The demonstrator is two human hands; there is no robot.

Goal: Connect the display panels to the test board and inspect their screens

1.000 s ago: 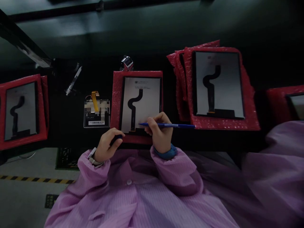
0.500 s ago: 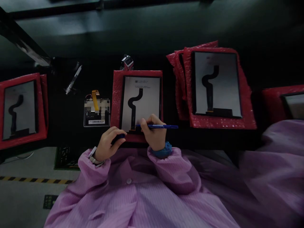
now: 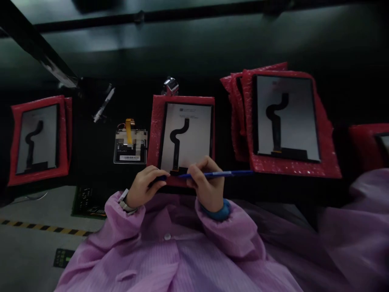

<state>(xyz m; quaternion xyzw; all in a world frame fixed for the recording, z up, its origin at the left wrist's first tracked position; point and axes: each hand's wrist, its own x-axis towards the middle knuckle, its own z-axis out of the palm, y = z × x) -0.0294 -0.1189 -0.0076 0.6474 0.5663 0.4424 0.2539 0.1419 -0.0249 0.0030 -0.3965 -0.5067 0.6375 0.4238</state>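
My right hand (image 3: 209,184) is closed around a blue pen (image 3: 234,173), its tip pointing left toward my other hand. In my left hand (image 3: 142,186) a dark blue pen cap (image 3: 161,178) is pinched, its open end largely hidden by the fingers. Cap and pen tip are a short way apart, over the lower edge of the display panel (image 3: 197,138). That panel lies back side up, with a curved black flex cable (image 3: 176,146) on it. Beneath it is a red bubble-wrap pouch (image 3: 155,134).
More panels on red pouches lie to the left (image 3: 65,134) and the right (image 3: 328,162). A small device with an orange ribbon (image 3: 129,134) sits left of the middle panel. Behind are a white pen (image 3: 105,104) and a shiny metal cylinder (image 3: 171,86). A co-worker's pink sleeve (image 3: 364,202) is at right.
The pen in my right hand has swung off the panel's lower cable area, down toward the cap in my left hand. The whole view has shifted slightly.
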